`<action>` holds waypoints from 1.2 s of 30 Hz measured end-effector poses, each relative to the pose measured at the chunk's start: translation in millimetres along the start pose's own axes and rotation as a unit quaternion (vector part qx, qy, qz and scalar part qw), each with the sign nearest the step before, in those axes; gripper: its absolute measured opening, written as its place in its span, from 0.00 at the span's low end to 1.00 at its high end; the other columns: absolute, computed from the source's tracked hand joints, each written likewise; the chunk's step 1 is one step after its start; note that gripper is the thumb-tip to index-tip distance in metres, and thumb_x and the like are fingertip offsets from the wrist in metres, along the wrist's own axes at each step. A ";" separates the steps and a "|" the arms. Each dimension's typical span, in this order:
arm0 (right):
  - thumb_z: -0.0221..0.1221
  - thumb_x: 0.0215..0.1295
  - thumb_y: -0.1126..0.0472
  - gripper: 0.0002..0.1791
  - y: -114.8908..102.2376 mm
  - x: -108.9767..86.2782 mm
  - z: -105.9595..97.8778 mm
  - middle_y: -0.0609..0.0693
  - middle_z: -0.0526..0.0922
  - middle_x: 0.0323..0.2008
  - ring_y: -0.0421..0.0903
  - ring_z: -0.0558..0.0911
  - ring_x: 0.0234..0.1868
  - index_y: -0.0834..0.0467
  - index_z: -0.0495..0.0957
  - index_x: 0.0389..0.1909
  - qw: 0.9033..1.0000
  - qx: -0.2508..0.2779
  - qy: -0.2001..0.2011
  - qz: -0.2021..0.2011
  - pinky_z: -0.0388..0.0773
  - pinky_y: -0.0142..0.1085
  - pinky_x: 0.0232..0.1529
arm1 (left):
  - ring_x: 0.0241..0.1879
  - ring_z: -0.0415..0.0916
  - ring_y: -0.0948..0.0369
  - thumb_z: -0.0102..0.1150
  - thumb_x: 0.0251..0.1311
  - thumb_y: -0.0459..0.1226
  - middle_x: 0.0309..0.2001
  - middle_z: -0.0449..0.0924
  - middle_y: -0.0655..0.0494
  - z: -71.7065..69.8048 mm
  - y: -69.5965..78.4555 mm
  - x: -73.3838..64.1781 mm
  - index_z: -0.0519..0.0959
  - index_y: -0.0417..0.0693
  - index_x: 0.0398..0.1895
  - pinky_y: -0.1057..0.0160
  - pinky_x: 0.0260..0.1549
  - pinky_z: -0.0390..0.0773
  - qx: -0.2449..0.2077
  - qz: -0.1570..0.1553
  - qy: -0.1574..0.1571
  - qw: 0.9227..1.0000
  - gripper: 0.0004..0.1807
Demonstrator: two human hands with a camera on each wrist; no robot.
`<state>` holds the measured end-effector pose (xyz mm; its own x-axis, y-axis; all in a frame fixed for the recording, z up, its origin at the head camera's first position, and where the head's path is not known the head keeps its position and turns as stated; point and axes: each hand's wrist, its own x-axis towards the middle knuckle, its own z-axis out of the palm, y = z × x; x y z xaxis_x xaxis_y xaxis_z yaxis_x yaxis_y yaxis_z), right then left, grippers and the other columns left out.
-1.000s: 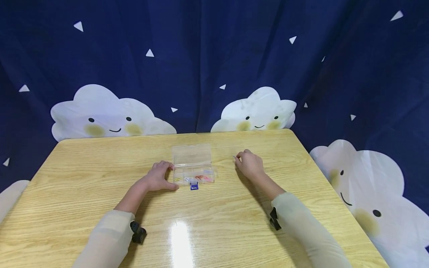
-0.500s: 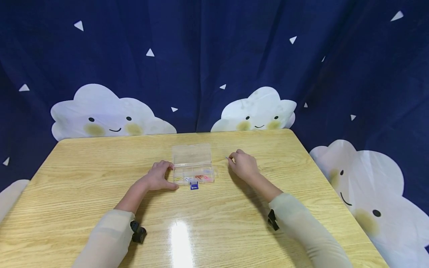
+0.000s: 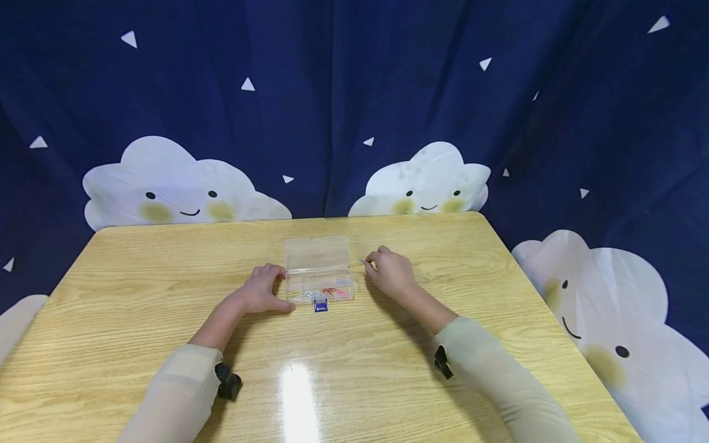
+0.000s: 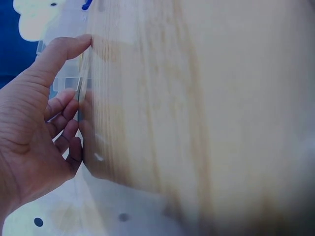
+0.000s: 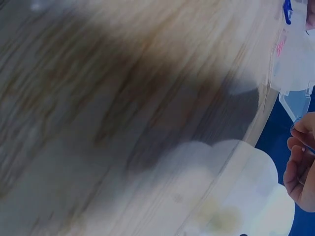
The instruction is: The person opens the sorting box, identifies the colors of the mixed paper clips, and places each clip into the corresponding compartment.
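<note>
A clear plastic compartment box (image 3: 295, 287) lies on the table with its lid (image 3: 317, 253) folded back. My left hand (image 3: 262, 290) holds the box's left end, thumb at the front corner and fingers at the back. Beyond the box's right side, my right hand (image 3: 390, 272) pinches a thin blue paper clip (image 3: 362, 261), mostly hidden by the fingers. Inside the box, small red clips (image 3: 329, 290), pink clips (image 3: 342, 294) and yellow clips (image 3: 293, 295) lie in separate front compartments. Something pale blue (image 3: 341, 281) shows in the back right compartment.
A blue latch (image 3: 320, 305) sticks out from the box's front edge. The wooden table (image 3: 388, 381) ends at a dark blue curtain (image 3: 327, 111) printed with clouds. Light glares off the tabletop near the front.
My right hand has moved left toward the box with the blue paper clip pinched in it. The left hand and the box have stayed in place.
</note>
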<state>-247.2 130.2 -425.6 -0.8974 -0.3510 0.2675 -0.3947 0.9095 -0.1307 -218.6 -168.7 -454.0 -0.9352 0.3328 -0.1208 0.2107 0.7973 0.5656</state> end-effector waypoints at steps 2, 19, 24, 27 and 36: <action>0.57 0.63 0.55 0.10 -2.5 0.7 0.4 0.46 0.75 0.25 0.38 0.67 0.16 0.54 0.84 0.36 1.000 0.002 -0.001 -0.002 0.62 0.30 0.16 | 0.57 0.58 0.44 0.71 0.41 0.50 0.56 0.66 0.42 -0.4 -0.1 -0.4 0.67 0.42 0.53 0.44 0.57 0.62 -0.001 -0.002 0.000 1.000 0.38; 0.58 0.62 0.54 0.09 -14.9 1.2 8.5 0.45 0.75 0.24 0.38 0.68 0.17 0.53 0.84 0.33 1.000 0.002 0.004 -0.027 0.66 0.33 0.17 | 0.53 0.60 0.45 0.72 0.39 0.49 0.54 0.68 0.42 0.5 -1.1 -1.5 0.69 0.41 0.51 0.44 0.54 0.64 0.008 0.012 0.020 1.000 0.37; 0.59 0.61 0.55 0.08 -20.3 0.6 8.3 0.46 0.75 0.24 0.37 0.67 0.16 0.53 0.84 0.32 0.999 0.004 0.009 -0.037 0.65 0.32 0.16 | 0.53 0.60 0.45 0.73 0.38 0.49 0.54 0.68 0.42 0.5 -0.7 -0.8 0.69 0.41 0.51 0.43 0.54 0.64 0.006 0.013 0.018 1.000 0.37; 0.59 0.61 0.55 0.08 -23.0 1.1 9.9 0.45 0.75 0.23 0.37 0.67 0.16 0.53 0.85 0.32 0.999 0.002 0.009 -0.040 0.64 0.31 0.15 | 0.53 0.60 0.45 0.73 0.38 0.49 0.54 0.67 0.42 0.5 -0.6 -0.6 0.69 0.42 0.51 0.43 0.54 0.64 0.004 0.009 0.016 1.000 0.37; 0.58 0.61 0.56 0.08 -28.7 2.1 14.2 0.45 0.76 0.24 0.37 0.67 0.16 0.53 0.85 0.32 0.999 0.010 0.006 -0.050 0.65 0.30 0.16 | 0.55 0.59 0.45 0.72 0.39 0.50 0.55 0.67 0.43 1.0 -0.4 -0.8 0.69 0.43 0.52 0.43 0.55 0.63 0.002 -0.001 0.012 1.000 0.38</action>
<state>-240.5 100.2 -434.9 -0.8507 -0.4369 0.2923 -0.4862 0.8653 -0.1217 -217.7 -168.8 -455.0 -0.9418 0.3200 -0.1027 0.2107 0.8002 0.5615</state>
